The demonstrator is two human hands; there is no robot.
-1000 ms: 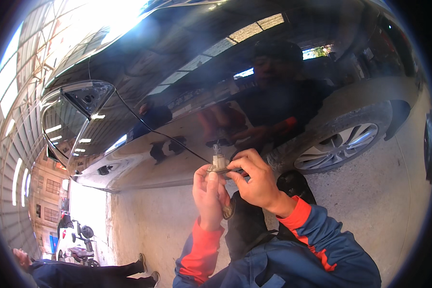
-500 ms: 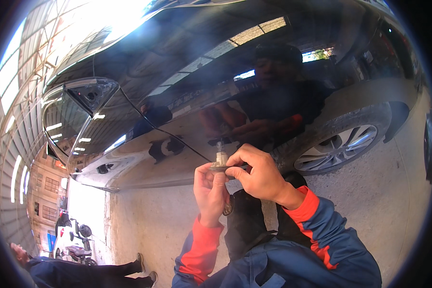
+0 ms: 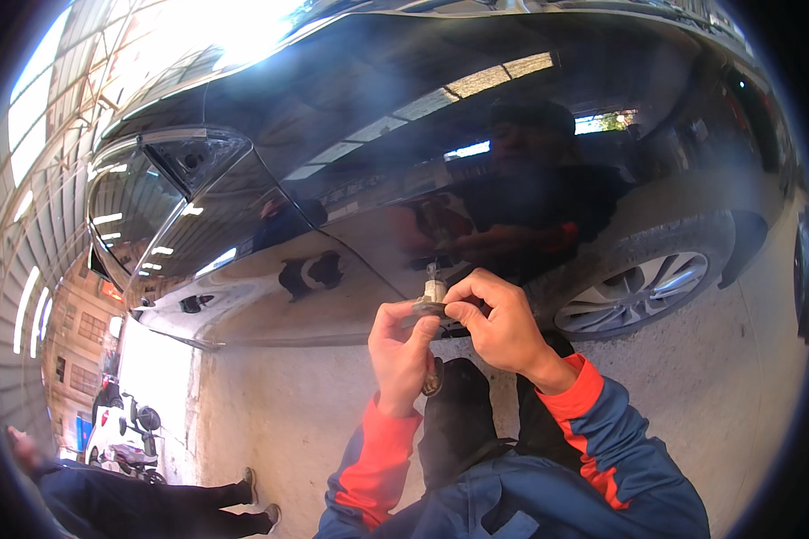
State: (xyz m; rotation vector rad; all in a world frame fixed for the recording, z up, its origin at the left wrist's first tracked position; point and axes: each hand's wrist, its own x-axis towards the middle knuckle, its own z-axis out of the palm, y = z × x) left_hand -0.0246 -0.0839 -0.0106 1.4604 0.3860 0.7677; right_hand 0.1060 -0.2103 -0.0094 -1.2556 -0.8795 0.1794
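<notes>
Left of the wheel (image 3: 636,295), a clear bulb (image 3: 433,270) stood upright in a pale socket (image 3: 435,291) above a dark flange (image 3: 428,309). The left hand (image 3: 400,355), farther from the wheel, had a narrow thumb-and-finger hold on the flange; the right hand (image 3: 502,328), nearer, pinched its other edge. Those fingertip holds seemed the weak point: should one slip, the bulb could strike the dark car panel (image 3: 368,216) above and left of the wheel, or bulb and socket together could drop to the concrete floor (image 3: 288,395) below and left of it. Uneven pressure might also tilt the flange. As for containers, the socket was the only one plain to see, with the bulb's lower end in it; whether a brownish round part (image 3: 433,379) under the left hand, left of the wheel, held anything could not be told
</notes>
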